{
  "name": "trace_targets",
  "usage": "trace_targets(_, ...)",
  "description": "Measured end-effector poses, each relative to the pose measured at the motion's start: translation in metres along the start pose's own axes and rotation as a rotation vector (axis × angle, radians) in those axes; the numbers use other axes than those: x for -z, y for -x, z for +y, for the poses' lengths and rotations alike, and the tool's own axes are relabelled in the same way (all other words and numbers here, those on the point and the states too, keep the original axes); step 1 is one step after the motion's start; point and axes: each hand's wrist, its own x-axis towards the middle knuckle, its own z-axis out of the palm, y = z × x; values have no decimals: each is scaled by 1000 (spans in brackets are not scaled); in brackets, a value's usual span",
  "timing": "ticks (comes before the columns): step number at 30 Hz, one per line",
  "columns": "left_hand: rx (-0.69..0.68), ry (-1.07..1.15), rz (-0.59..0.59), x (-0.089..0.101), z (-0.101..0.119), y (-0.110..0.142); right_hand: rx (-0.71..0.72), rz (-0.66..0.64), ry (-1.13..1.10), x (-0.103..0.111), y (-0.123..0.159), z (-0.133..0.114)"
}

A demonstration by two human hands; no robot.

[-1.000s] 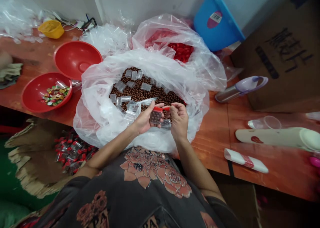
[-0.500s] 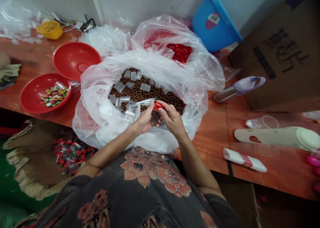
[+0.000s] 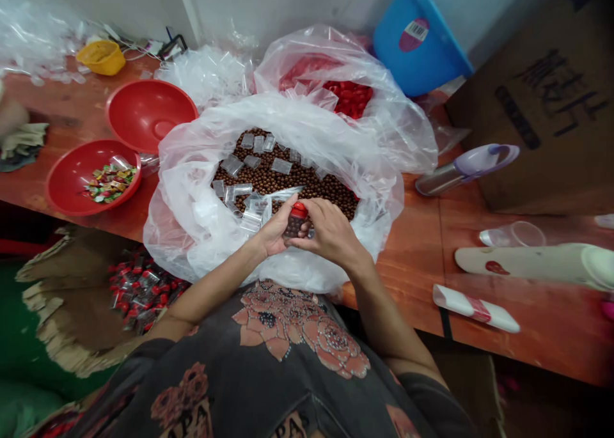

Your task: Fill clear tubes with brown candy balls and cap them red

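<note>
Red-capped clear container (image 3: 296, 220), filled with brown candy balls, held upright over the open bag. Left hand (image 3: 274, 233): fingers curled closed against its side. Right hand (image 3: 329, 233): fingers together, clamped around its lower body, thumb near the cap. Below: heap of brown candy balls (image 3: 288, 181), scattered empty clear containers (image 3: 281, 165), white-clear plastic bag (image 3: 192, 233).

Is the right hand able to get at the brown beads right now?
Probably yes: the right hand sits just over the open bag of brown beads, nothing between. But it grips the red-capped bottle with the left hand, so must let go first.
</note>
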Motion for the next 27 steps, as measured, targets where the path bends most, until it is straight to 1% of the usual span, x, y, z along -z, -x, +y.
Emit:
trace_targets(4,-3,9,-12,2,0,1,33,-5,61,-6,-2,5)
trace_targets(9,12,45,18,-1,-1,4,77,-37,89,-9,-4,3)
trace_targets(12,9,76,-12,0,-2,4,68,-52,77,-9,-3,1)
trace_targets(15,-49,120,-70,6,1,6,43,-31,10,-9,-1,5)
trace_targets(18,-87,146,-99,18,11,14,36,-8,-115,-10,3,15)
trace_targets(20,-127,162,-100,26,19,23,-9,15,-189,-11,6,22)
trace_targets(23,-178,187,-83,35,30,36,-78,54,-241,-16,7,29)
trace_targets(27,-168,194,-74,35,33,45,-63,64,-274,-24,5,28)
